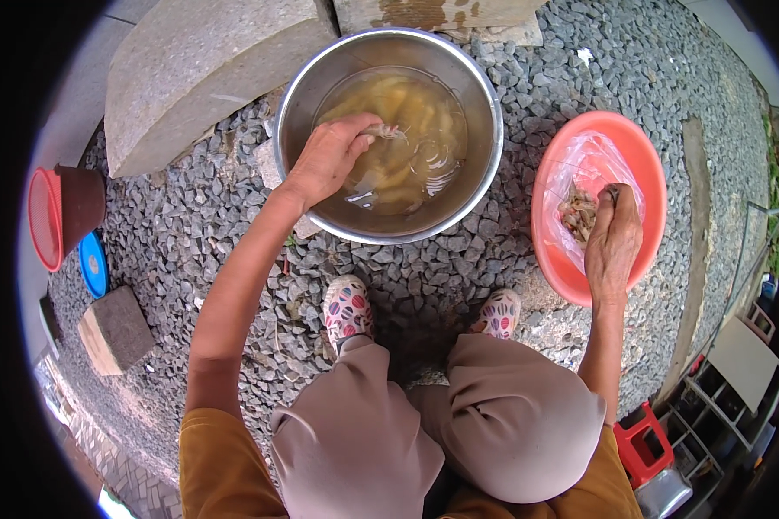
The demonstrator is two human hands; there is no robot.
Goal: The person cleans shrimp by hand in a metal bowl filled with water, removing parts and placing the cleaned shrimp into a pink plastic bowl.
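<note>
A whitish-grey shrimp with thin feelers is pinched in my left hand, above a wide stainless steel basin. Cloudy yellowish water fills the lower part of that basin, and pale yellowish shapes, too blurred to name, lie under the ripples. My right hand reaches into an oval pink plastic tub and holds a small dark piece between thumb and fingers. Thin feeler-like strands extend from near it. A clear plastic bag lines the tub, with a heap of shrimp scraps inside.
Grey gravel covers the ground around my patterned shoes. Concrete slabs border the basin. At left are a brown bucket, a red mesh basket, a blue lid and a stone block. A red stool stands lower right.
</note>
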